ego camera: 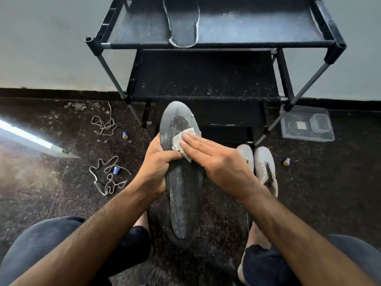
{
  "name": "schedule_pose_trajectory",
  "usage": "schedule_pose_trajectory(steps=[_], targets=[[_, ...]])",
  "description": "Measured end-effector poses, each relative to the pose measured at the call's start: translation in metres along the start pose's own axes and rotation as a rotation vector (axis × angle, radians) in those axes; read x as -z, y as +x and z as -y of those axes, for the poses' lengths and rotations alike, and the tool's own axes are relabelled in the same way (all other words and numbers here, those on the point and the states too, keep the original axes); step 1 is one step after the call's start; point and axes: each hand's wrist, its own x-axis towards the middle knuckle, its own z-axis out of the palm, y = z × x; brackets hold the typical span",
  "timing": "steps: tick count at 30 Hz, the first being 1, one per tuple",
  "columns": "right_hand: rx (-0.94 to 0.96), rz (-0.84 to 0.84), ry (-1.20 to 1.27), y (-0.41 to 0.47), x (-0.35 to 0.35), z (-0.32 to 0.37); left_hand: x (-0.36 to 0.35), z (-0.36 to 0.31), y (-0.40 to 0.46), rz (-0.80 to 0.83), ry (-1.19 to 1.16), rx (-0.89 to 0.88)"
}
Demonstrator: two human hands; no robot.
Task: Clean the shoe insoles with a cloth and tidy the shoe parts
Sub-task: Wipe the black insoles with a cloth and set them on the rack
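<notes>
A long dark grey insole (181,195) with a stitched seam is held lengthwise in front of me. My left hand (158,164) grips its left edge near the middle, fingers curled round it. My right hand (216,162) lies flat with straight fingers, pressing a small pale cloth (183,141) onto the insole's upper half. A second insole (182,23) lies on the top shelf of the black shoe rack (216,45). A pair of grey-white shoes (261,166) stands on the floor by my right wrist.
Two loose shoelaces (104,125) (107,178) lie on the dark floor to the left, with small blue caps (125,135) (116,169) near them. A clear plastic container (307,125) sits right of the rack, a purple cap (286,161) in front of it. My knees frame the bottom.
</notes>
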Motion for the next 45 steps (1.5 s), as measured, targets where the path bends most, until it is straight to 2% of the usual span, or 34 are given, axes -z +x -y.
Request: schedule_pose_trajectory(steps=[3,7,10,12,13,18,22,24,26,28,30,32,34,37,39,42,45], targets=[[-0.017,0.023,-0.037,-0.001,-0.004,-0.013,0.003,-0.004,0.000,0.011,0.000,-0.031],[-0.289,0.056,-0.090,-0.006,-0.001,-0.037,0.004,-0.009,-0.001,-0.033,0.047,-0.027],[-0.448,-0.095,-0.032,-0.004,0.019,-0.040,0.005,-0.009,0.003,-0.063,0.058,-0.013],[-0.395,-0.251,0.040,0.006,0.027,-0.023,0.005,-0.006,0.004,-0.094,0.077,-0.003],[-0.339,-0.272,0.054,0.010,0.027,-0.012,0.003,-0.005,0.003,-0.097,0.068,0.006],[-0.014,0.044,-0.050,0.001,-0.013,0.009,0.012,-0.013,0.001,-0.055,-0.021,-0.017],[-0.052,0.041,-0.111,-0.004,-0.007,0.002,0.006,-0.015,0.003,-0.031,-0.007,0.006],[-0.174,0.094,-0.135,-0.005,-0.007,-0.008,0.008,-0.014,0.003,-0.084,0.002,0.010],[-0.389,0.108,-0.121,-0.010,-0.004,-0.024,0.010,-0.014,0.004,-0.124,-0.032,0.018],[-0.607,-0.010,-0.004,-0.010,0.005,-0.036,0.010,-0.014,0.005,-0.132,-0.094,0.038],[-0.744,-0.222,0.221,0.002,0.019,-0.032,0.008,-0.014,0.006,-0.181,-0.133,0.065],[-0.689,-0.369,0.349,0.016,0.028,-0.014,0.004,-0.010,0.003,-0.225,-0.158,0.089],[-0.552,-0.389,0.329,0.024,0.023,0.006,-0.002,-0.008,0.001,-0.215,-0.193,0.133],[-0.338,-0.195,0.198,0.020,-0.005,0.026,-0.008,-0.009,0.000,-0.123,-0.222,0.166],[-0.257,-0.067,0.098,0.015,-0.022,0.032,-0.007,-0.009,0.001,-0.122,-0.196,0.148],[-0.295,-0.074,0.127,0.011,-0.033,0.039,0.000,-0.005,0.002,-0.151,-0.163,0.147],[-0.281,-0.122,0.207,0.013,-0.034,0.045,0.003,-0.004,0.002,-0.079,-0.185,0.186]])
